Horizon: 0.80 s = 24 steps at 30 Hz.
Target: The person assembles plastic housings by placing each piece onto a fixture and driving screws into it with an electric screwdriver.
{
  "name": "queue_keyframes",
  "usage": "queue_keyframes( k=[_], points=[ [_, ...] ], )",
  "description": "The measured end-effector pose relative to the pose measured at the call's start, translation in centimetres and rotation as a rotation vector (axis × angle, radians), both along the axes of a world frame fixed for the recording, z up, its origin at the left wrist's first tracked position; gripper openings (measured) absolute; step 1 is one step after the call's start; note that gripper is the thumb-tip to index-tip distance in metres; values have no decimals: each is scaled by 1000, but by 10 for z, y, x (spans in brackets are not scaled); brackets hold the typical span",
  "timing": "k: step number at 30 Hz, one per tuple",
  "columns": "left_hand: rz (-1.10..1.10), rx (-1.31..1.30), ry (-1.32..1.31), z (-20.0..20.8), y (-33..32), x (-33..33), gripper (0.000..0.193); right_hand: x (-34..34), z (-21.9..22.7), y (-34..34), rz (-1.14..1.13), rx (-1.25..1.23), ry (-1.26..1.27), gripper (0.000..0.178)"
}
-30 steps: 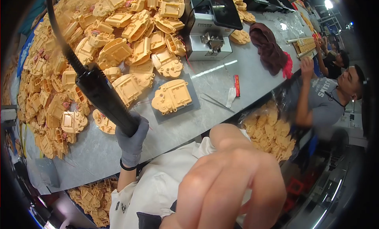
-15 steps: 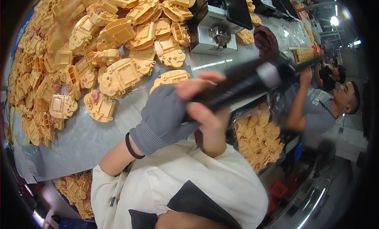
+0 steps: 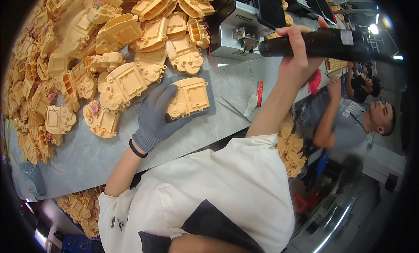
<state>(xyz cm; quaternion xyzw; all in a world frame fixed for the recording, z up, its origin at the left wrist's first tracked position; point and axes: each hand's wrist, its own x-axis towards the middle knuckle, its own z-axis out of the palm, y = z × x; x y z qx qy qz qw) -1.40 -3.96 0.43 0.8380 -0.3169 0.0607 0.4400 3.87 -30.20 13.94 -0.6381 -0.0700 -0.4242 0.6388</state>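
Observation:
My left hand, in a grey knitted glove, grips the left side of a pale yellow plastic housing. The housing lies on a dark square pad on the table, its rectangular recess facing up. Its fingers reach along the far left edge and the thumb lies along the near edge. My bare right hand is raised at the upper right, wrapped around a black electric screwdriver. The tool lies roughly level, its narrower end beside the metal mechanism of a silver box-shaped machine.
A large heap of yellow housings covers the table's left and far side. Tweezers and a red-labelled tube lie right of the pad. A co-worker sits at the right. Bins of yellow parts stand below the table edge.
My hands were together around the screwdriver and have separated. The right carried it up and right toward the machine; the left moved left and down onto the housing, which is now in full view.

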Motion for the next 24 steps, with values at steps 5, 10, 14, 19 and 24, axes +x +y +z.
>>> queue_keyframes(
  k=[5, 10, 14, 19, 24],
  points=[
    [-11, -26, -41, -5, 2, 4, 77, 21, -18, 2, -7, -4, -19, 42],
    [3, -42, 58, 4, 1, 3, 78, 27, -20, 8, -45, -7, 87, 33],
    [38, -1, 196, 15, 3, 4, 80, 13, -23, 15, -88, -7, 136, 32],
    [21, 3, 212, 4, 8, 4, 83, -43, -15, 64, 350, 152, 14, 49],
    [16, -30, 248, 1, 9, 4, 82, -55, -11, 116, 580, 102, 60, 52]
  ],
)
